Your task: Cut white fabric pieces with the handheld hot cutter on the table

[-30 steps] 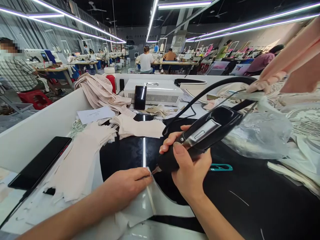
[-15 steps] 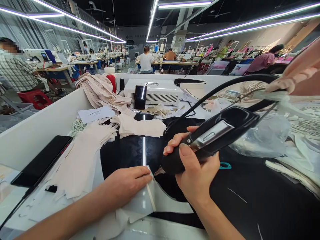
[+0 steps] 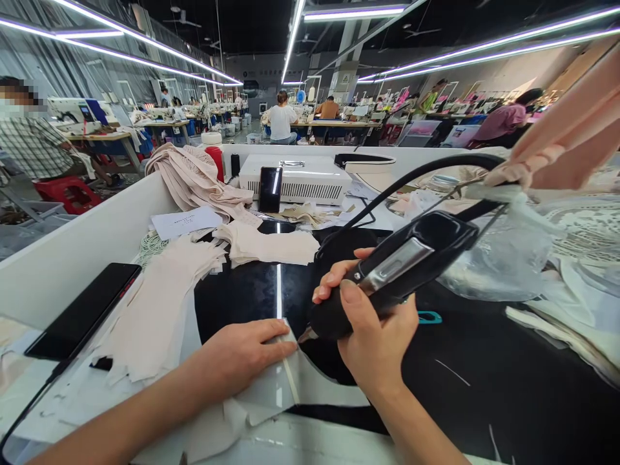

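Here, the right hand (image 3: 375, 345) clasps the tool (image 3: 411, 255) over the black surface (image 3: 489, 342); the left hand (image 3: 237, 358) touches fabric (image 3: 266, 397), pinch indeterminable. Beyond, workers (image 3: 282, 121) sit beneath strip lights (image 3: 353, 13).

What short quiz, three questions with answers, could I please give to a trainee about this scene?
1. Which hand holds the black tool?
2. True or false: the tip of the tool is near the fingers of the left hand.
3. What stands in front of the white box?
A) a bottle
B) a phone
C) a hammer

Key:
1. The right hand.
2. True.
3. B.
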A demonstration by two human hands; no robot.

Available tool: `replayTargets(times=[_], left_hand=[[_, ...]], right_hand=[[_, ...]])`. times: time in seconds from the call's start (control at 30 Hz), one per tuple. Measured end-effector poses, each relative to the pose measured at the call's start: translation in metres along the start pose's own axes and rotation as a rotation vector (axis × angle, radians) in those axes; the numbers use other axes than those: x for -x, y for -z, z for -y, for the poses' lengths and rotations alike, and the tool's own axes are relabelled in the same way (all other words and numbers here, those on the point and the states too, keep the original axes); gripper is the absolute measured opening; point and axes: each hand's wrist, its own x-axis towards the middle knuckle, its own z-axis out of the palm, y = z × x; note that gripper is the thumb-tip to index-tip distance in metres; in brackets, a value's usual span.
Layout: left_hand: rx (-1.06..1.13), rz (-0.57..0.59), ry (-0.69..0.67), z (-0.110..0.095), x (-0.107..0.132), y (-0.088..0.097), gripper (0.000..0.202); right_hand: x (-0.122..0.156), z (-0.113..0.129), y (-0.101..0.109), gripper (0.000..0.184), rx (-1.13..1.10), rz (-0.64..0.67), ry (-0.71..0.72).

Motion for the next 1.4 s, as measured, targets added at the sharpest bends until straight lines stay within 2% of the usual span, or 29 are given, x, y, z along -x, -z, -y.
replayTargets(times=[0.13,0.23,0.3,0.4,0.5,0.97,1.4], left_hand=[[-0.064,0.022,-0.044,0.0,-0.001,0.005,0.036],[-0.116,-0.007,-0.099,-0.003,-0.005,0.009,0.03],[-0.098,-0.014,-0.107,-0.007,-0.009,0.011,0.027],[-0.029,0.039,-0.087,-0.013,-0.015,0.012,0.026],[0.002,0.068,-0.067,-0.017,-0.016,0.011,0.025],[-0.079,-0.039,-0.095,-0.023,-0.007,0.003,0.03],[-0.116,0.035,-0.073,-0.022,-0.001,-0.004,0.029]], right_hand=[[-0.001,0.006,0.006,0.033,-0.013,-0.029,0.01],[0.001,0.009,0.011,0.034,-0.016,-0.029,-0.001],[0.002,0.009,0.012,0.034,-0.024,-0.027,-0.007],[0.004,0.009,0.011,0.034,-0.035,-0.024,-0.004],[0.005,0.009,0.009,0.035,-0.045,-0.01,-0.008],[0.007,0.006,0.005,0.035,-0.039,0.002,0.002],[0.009,0.011,0.009,0.033,-0.013,-0.013,-0.003]])
